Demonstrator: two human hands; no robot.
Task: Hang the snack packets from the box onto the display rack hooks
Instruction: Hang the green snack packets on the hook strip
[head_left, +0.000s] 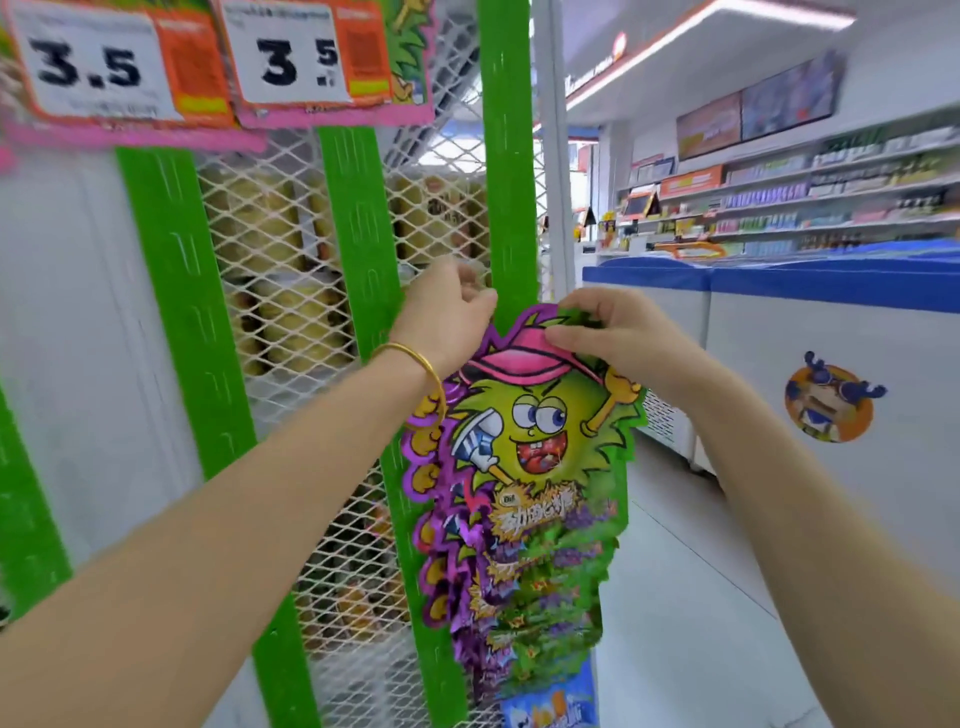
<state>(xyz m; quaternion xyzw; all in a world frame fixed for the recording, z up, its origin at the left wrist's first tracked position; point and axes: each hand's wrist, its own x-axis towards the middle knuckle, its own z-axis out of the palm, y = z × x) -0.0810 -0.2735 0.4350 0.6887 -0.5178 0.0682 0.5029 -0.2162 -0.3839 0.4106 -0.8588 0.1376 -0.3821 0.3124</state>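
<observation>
A green and purple snack packet (535, 431) with a cartoon face in a pink cap hangs in front of the rightmost green strip (506, 156) of the display rack. My right hand (608, 332) pinches the packet's top edge. My left hand (447, 306), with a gold bangle on its wrist, is curled against the strip just left of the packet's top; what its fingers hold is hidden. Several more packets (524, 613) of the same kind hang below, overlapping. The hook itself and the box are out of sight.
White wire mesh (291, 270) backs the rack between two more green strips (176, 291). Two 3.5 price cards (104, 67) hang above. White chest freezers (831, 364) with blue lids stand to the right across an aisle. Stocked shelves line the far wall.
</observation>
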